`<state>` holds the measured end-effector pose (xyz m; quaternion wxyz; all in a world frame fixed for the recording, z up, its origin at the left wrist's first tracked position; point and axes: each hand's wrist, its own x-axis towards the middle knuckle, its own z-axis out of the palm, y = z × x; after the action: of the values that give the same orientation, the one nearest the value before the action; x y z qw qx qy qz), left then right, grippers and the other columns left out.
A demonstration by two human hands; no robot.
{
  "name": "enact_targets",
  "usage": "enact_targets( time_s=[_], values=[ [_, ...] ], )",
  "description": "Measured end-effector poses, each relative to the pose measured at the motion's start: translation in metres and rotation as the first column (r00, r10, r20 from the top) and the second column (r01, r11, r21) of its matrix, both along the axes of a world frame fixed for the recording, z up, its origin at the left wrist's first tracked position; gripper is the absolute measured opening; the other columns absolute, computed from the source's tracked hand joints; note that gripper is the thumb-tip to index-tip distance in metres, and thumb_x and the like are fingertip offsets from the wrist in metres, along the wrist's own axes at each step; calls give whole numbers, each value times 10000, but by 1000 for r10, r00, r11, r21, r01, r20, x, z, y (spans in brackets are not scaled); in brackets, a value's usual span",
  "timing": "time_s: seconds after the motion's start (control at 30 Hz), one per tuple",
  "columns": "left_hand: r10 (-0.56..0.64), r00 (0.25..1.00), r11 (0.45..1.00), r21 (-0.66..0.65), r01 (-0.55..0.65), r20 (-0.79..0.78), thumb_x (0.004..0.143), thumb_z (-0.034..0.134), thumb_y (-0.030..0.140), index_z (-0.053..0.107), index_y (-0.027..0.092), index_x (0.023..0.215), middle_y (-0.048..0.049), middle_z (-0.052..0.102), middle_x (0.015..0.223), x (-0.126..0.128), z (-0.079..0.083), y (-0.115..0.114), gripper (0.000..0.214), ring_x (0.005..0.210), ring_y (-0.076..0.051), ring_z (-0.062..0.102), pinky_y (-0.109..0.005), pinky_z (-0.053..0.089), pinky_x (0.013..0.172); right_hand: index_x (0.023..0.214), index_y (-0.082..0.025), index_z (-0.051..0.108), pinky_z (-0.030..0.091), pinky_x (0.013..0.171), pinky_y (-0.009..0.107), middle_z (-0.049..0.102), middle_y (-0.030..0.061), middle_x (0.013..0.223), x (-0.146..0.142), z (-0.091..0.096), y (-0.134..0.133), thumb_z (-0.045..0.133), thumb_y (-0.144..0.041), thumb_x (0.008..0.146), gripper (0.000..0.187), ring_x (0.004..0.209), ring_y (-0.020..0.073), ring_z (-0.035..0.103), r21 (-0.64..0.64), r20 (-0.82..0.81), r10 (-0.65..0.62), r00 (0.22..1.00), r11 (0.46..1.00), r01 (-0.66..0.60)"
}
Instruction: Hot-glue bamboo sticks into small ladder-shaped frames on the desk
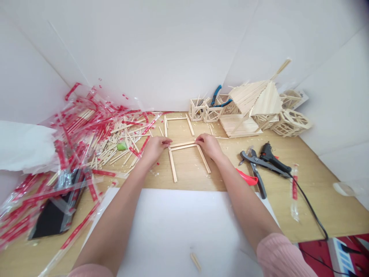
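My left hand (157, 148) pinches the left end of a thin wooden chopstick (182, 144), and my right hand (209, 144) pinches its right end. It lies across the top of a three-sided chopstick frame (173, 165) flat on the table; whether it rests on the crossbar or just above, I cannot tell. The frame's two legs run toward me. Just beyond, a second three-sided frame (177, 118) of similar shape lies on the wood. Fingertips hide both ends of the held chopstick.
Loose chopsticks (115, 144) and red-printed wrappers (92, 104) heap at left. A glue gun (271, 156), cutters (255, 167) and a red-handled tool (247, 177) lie at right. Behind stand a stick-built house (253, 100) and blue pliers (216, 96). A white sheet (178, 223) lies in front.
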<state>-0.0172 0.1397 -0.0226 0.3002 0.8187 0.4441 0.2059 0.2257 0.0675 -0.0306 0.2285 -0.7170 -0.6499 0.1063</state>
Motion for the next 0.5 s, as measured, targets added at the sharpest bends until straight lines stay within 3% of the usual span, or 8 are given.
enact_targets(
  time_s=[0.23,0.5],
  values=[
    [6,1000,1000,-7,-6,26,763,590,208,722,186,941,-56,731,928,2,3,-2,222,861,-196,666,-306,485,843,816,-172,692,414,702,231,695,43,813,0,-1,0,638,-258,800,102,747,147,611,-15,-43,-23,999,1000,22],
    [-1,996,998,-59,6,86,751,587,193,713,168,960,-53,733,900,2,-4,2,245,836,-183,671,-291,495,820,808,-178,704,418,686,234,702,39,800,2,-7,1,639,-270,792,114,738,149,616,3,-93,-40,995,999,40]
  ],
)
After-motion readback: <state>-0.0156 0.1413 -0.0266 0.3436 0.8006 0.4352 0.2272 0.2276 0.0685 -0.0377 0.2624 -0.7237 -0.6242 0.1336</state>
